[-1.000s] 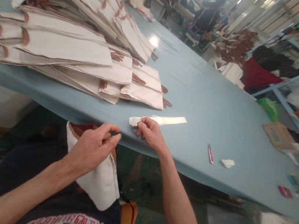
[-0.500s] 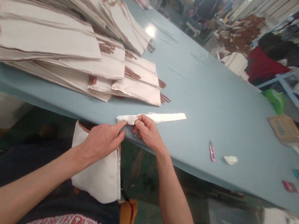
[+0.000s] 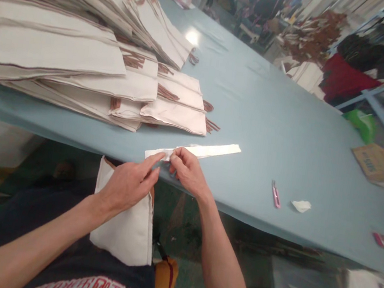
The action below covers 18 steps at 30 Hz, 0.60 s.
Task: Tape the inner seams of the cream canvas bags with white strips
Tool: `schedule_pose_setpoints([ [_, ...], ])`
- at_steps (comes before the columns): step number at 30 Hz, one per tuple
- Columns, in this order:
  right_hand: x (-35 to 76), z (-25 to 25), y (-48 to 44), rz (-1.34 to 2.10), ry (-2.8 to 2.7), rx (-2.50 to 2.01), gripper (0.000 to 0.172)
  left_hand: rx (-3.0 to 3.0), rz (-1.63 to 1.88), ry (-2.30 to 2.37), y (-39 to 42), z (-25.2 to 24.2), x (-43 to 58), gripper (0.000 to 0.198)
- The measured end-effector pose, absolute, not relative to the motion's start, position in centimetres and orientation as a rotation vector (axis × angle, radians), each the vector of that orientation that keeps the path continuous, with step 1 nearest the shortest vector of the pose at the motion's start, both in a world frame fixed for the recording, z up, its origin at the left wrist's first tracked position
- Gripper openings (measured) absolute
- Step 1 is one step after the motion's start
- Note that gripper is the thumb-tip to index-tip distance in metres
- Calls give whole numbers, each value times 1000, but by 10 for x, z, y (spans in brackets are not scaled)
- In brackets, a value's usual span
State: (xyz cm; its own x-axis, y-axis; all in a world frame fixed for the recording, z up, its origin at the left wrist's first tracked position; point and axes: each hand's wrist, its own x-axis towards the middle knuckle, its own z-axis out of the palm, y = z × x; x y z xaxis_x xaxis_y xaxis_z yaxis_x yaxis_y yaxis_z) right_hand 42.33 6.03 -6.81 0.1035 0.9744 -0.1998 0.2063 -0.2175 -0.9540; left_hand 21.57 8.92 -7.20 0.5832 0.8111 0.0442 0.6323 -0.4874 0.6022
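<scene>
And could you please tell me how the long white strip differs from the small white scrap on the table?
The strip is long and narrow, while the scrap is short and compact. The strip lies partly behind the right hand; the scrap lies apart from that hand, beside the pink-handled tool. Both are whitish and rest on the blue-grey tabletop.

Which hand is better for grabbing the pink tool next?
Probably the right hand: it's nearer the pink tool, with just table between. The left hand is farther off, over the white cloth.
</scene>
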Motion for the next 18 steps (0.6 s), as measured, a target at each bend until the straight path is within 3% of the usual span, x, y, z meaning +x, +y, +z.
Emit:
schedule_pose_setpoints([
  [9,423,-70,61,1184,-1127,-1574,30,2354,279,1182,82,-77,238,65],
  [15,420,-70,67,1154,-1055,-1611,50,2393,143,1234,80,-68,246,57],
  [18,418,-73,70,1157,-1011,-1621,50,2413,52,1267,79,-63,251,55],
])
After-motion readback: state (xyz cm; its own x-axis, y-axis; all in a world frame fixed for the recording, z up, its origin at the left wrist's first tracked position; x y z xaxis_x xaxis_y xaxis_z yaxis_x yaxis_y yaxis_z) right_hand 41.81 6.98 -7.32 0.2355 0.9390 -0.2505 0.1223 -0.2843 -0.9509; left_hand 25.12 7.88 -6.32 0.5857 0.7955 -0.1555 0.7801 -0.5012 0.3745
